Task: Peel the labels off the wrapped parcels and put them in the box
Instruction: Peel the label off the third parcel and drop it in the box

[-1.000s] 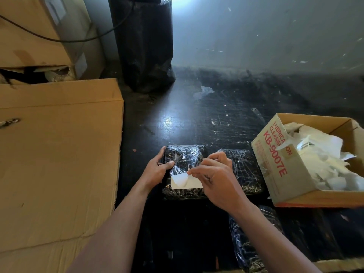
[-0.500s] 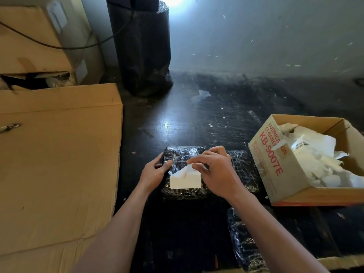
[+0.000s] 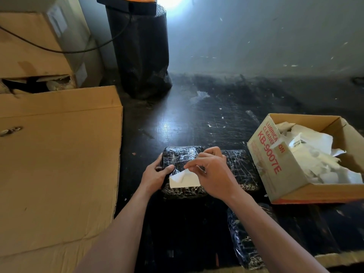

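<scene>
A black parcel wrapped in clear film lies on the dark floor in front of me. My left hand grips its left edge. A white label sits on the parcel's near half, its upper part lifted and folded up. My right hand pinches that lifted upper edge between thumb and fingers. A second wrapped parcel lies right beside the first, partly behind my right hand. A third parcel lies under my right forearm. The open cardboard box at the right holds several peeled white labels.
A large flat cardboard box fills the left side. More cartons are stacked behind it, with a black cable across them. A tall black wrapped column stands at the back wall. The floor beyond the parcels is dark and scuffed.
The label's upper edge has come up off the parcel, lifted further by my right hand. My left hand keeps its hold on the parcel's left edge.
</scene>
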The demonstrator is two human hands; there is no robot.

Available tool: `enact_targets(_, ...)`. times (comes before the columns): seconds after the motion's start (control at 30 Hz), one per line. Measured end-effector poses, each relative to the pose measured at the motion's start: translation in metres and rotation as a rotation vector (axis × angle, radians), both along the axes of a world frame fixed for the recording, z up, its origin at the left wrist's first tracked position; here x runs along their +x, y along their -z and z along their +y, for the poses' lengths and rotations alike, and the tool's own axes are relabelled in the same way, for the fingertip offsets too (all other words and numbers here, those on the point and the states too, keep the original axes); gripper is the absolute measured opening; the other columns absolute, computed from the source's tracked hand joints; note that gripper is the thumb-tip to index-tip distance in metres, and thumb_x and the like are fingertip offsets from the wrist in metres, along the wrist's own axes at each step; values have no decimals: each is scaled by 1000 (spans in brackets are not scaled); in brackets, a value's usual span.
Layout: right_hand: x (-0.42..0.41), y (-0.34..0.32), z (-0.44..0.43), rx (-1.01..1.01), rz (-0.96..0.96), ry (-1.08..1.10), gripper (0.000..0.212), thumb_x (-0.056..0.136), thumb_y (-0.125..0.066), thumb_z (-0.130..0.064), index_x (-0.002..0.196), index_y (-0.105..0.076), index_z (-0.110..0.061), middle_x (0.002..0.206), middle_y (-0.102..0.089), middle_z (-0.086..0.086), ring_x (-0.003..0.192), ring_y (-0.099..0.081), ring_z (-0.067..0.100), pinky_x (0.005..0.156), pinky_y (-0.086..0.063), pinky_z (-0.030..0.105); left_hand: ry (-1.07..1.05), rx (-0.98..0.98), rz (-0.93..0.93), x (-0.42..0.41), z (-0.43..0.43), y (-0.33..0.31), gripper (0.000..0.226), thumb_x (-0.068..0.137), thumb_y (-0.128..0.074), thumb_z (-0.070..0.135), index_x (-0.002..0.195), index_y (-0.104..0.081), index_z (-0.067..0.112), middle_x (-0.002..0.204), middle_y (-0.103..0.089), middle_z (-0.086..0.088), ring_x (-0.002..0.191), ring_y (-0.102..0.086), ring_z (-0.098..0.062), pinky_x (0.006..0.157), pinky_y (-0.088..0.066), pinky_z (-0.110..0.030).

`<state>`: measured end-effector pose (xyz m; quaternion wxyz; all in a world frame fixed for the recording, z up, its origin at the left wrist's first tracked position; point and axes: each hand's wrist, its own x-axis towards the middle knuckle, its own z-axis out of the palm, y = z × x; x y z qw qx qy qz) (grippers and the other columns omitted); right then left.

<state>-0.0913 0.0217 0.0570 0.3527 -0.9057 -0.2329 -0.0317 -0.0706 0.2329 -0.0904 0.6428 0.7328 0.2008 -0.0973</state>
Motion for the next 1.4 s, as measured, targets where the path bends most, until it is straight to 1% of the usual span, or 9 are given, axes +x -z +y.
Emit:
enact_targets(0.3,-11,0,-2,-1,-29,-19,18,85,-78,-13,96,-81,-27,71,-56,-22,92,-39,13,89,-46,47,-2,8,-30,2,-2,5,99,61,-80,63,150,-42,46,106,-79,-4,96,-77,-19,97,-58,-48)
enact_targets(0.5,-19,-5,-6,16,-61,-7,18,85,-78,-10,94,-81,-25,69,-57,-21,90,-41,15,86,-46,36,12,20,-39,2,-2,1,94,66,-81,57,151,-42,46,105,-79,-5,92,-78,-20,92,-61,-48)
enact_targets(0.67,-26,-8,-11,17,-65,-8,19,85,-79,-11,95,-80,-27,74,-57,-27,93,-41,11,92,-46,48,21,31,-29,2,-2,-2,93,68,-80,55,152,-40,46,107,-78,-5,94,-77,-21,95,-59,-47)
enact_targets(0.93,-32,-14,-21,20,-66,33,20,84,-79,-14,96,-80,-30,77,-67,-13,94,-43,16,91,-46,49,22,47,-31,-1,-5,-6,86,79,-82,47,153,-39,44,106,-78,-4,94,-77,-18,95,-59,-46)
enact_targets(1.03,-38,-28,-17,30,-45,39,19,87,-76,-15,99,-79,-29,81,-65,-17,98,-44,13,94,-45,36,37,57,-25,1,-2,-1,95,69,-82,55,153,-39,46,109,-77,-5,95,-76,-19,96,-58,-45)
enact_targets(1.1,-33,-56,-20,63,-44,88,18,88,-73,-15,102,-77,-26,86,-59,-26,101,-44,11,88,-40,16,36,82,-18,-1,-2,-4,91,74,-82,46,153,-39,45,115,-74,-6,101,-73,-20,98,-57,-41)
enact_targets(1.13,-27,-72,-22,42,-125,97,18,88,-73,-16,103,-76,-26,86,-56,-30,100,-44,10,84,-37,14,42,92,-23,-2,-3,-8,87,78,-82,40,153,-39,44,118,-73,-5,103,-71,-17,98,-56,-37)
enact_targets(1.27,-11,-109,-21,-55,-235,51,19,90,-73,-19,98,-78,-36,83,-61,-29,95,-39,-1,84,-38,17,93,119,-34,-5,-6,-21,85,81,-77,33,155,-38,42,126,-71,0,105,-67,-11,97,-53,-32)
enact_targets(1.4,-8,-96,-17,-62,-205,60,23,90,-74,-19,105,-77,-36,83,-57,-31,96,-40,0,94,-45,42,95,177,-56,-12,-11,-29,78,90,-74,33,157,-34,42,136,-62,12,109,-63,-7,98,-51,-30)
